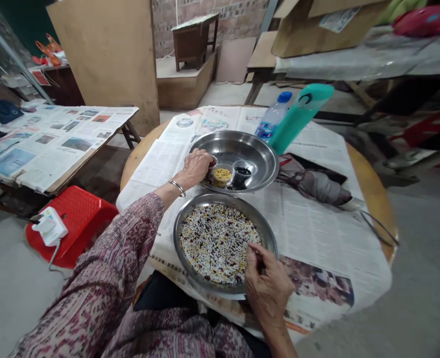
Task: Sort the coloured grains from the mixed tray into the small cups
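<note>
A steel plate [184,221] heaped with mixed white, yellow, red and dark beans lies on the newspaper-covered round table in front of me. My right hand [266,286] rests on its near right rim, fingers pinched together over the beans. Behind it stands a second steel plate [257,149] holding three small cups: one with yellow beans [222,175], one with dark beans [242,172], and one with red beans [213,162] mostly hidden. My left hand [196,166] reaches over that red cup, fingers curled closed; what they hold is hidden.
A plastic water bottle [273,118] and a teal bottle [300,117] stand behind the far plate. A folded umbrella [312,183] lies to the right. A red plastic stool [76,221] with a white adapter sits at left, beside another newspaper-covered table [48,144].
</note>
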Available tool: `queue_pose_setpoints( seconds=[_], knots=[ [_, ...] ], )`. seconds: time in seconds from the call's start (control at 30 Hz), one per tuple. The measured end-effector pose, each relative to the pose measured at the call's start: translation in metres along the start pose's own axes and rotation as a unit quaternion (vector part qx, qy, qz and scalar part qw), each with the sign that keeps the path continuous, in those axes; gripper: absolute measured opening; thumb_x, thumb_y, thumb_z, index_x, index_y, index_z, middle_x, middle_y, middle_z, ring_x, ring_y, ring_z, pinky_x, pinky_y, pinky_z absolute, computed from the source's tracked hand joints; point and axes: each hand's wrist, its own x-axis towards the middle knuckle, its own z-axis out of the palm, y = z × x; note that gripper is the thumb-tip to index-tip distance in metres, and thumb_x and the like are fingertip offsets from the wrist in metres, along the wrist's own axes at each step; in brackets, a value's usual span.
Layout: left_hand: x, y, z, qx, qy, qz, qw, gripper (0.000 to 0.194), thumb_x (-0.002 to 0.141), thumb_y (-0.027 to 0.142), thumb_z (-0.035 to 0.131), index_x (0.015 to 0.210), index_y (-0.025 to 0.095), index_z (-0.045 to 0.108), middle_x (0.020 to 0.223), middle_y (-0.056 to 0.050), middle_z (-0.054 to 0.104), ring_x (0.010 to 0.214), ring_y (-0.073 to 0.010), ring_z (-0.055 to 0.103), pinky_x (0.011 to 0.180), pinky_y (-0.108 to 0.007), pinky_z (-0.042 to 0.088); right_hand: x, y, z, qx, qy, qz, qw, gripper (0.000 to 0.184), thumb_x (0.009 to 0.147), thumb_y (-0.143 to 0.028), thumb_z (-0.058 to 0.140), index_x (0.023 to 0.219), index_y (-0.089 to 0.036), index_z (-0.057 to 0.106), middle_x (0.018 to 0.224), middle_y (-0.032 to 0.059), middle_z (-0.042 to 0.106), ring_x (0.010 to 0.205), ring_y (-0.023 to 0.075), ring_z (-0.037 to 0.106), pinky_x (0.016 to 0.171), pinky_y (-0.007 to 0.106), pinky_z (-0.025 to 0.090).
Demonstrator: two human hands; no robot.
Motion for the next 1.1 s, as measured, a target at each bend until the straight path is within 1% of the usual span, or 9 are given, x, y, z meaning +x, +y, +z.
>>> queue_pose_setpoints(
  seconds=[0.17,0.3,0.4,0.5,0.57,0.73,0.9,1.0,1.1],
  knots=[
    [-0.001,0.007,-0.009,0.016,-0.010,-0.028,0.999,0.030,0.094,0.009,0.039,0.092,0.012,0.069,0.093,-0.009,0.062,0.093,-0.0188,0.055,0.086,-0.034,0.044,0.003,-0.004,0.000,0.000,0.000,-0.006,1.000,0.020,0.093,-0.028,0.055,0.100,-0.017,0.070,0.084,0.0057,0.072,0.067,0.0152,0.059,0.068,0.026,0.045],
    [-0.045,0.031,-0.030,-0.038,0.013,0.027,0.999,0.034,0.098,0.012,0.033,0.097,0.015,0.067,0.096,-0.007,0.063,0.086,-0.0147,0.056,0.079,-0.030,0.046,0.004,-0.004,0.000,0.004,0.004,-0.005,1.000,0.021,0.093,-0.029,0.055,0.099,-0.017,0.071,0.085,0.0058,0.073,0.066,0.0148,0.059,0.067,0.026,0.044],
    [-0.106,0.052,-0.037,-0.083,-0.114,0.095,0.985,0.037,0.098,0.009,0.030,0.093,0.015,0.066,0.092,-0.006,0.063,0.076,-0.0117,0.057,0.066,-0.025,0.045,0.004,-0.004,0.001,0.006,0.003,0.003,1.000,0.022,0.093,-0.030,0.054,0.098,-0.017,0.071,0.084,0.0057,0.072,0.065,0.0150,0.059,0.068,0.026,0.044],
    [-0.163,0.068,-0.032,-0.101,-0.283,0.177,0.937,0.022,0.094,0.014,0.048,0.082,0.018,0.065,0.082,-0.001,0.064,0.074,-0.0120,0.059,0.066,-0.024,0.045,0.003,-0.003,0.002,0.005,-0.002,0.007,1.000,0.024,0.094,-0.031,0.052,0.098,-0.017,0.072,0.084,0.0058,0.072,0.066,0.0152,0.059,0.068,0.027,0.045],
    [-0.183,0.075,-0.024,-0.100,-0.315,0.231,0.915,0.015,0.091,0.014,0.053,0.082,0.019,0.063,0.085,-0.001,0.064,0.082,-0.0135,0.060,0.068,-0.024,0.045,0.003,-0.003,0.002,0.000,-0.002,0.001,1.000,0.024,0.094,-0.031,0.052,0.098,-0.017,0.072,0.083,0.0054,0.072,0.065,0.0151,0.058,0.068,0.026,0.044],
    [-0.161,0.077,0.002,-0.028,-0.222,0.233,0.946,0.023,0.092,0.006,0.043,0.103,0.018,0.060,0.101,-0.005,0.060,0.087,-0.0158,0.058,0.063,-0.025,0.043,0.004,-0.003,0.002,-0.020,0.004,-0.023,1.000,0.023,0.093,-0.029,0.053,0.097,-0.016,0.071,0.079,0.0046,0.071,0.063,0.0148,0.055,0.066,0.025,0.042],
    [-0.122,0.071,0.027,-0.017,-0.124,0.148,0.981,0.025,0.095,0.008,0.040,0.109,0.014,0.060,0.109,-0.009,0.057,0.102,-0.0193,0.053,0.084,-0.031,0.047,0.003,-0.002,0.003,-0.029,-0.006,-0.019,0.999,0.022,0.093,-0.029,0.054,0.097,-0.015,0.072,0.075,0.0040,0.070,0.062,0.0149,0.054,0.064,0.025,0.041],
    [-0.127,0.078,0.034,-0.029,-0.100,0.128,0.986,0.021,0.098,0.023,0.043,0.107,0.014,0.060,0.109,-0.010,0.057,0.104,-0.0215,0.051,0.091,-0.036,0.045,0.001,-0.001,0.003,-0.037,-0.013,-0.014,0.999,0.023,0.093,-0.030,0.054,0.097,-0.016,0.072,0.074,0.0041,0.070,0.062,0.0150,0.055,0.064,0.025,0.041],
    [-0.151,0.089,0.028,-0.061,-0.120,0.208,0.969,0.019,0.096,0.028,0.050,0.104,0.015,0.060,0.107,-0.009,0.056,0.101,-0.0212,0.051,0.088,-0.034,0.045,0.001,-0.001,0.002,-0.045,-0.023,-0.014,0.999,0.024,0.094,-0.030,0.053,0.098,-0.015,0.072,0.076,0.0046,0.071,0.062,0.0152,0.055,0.065,0.025,0.041]
  ],
)
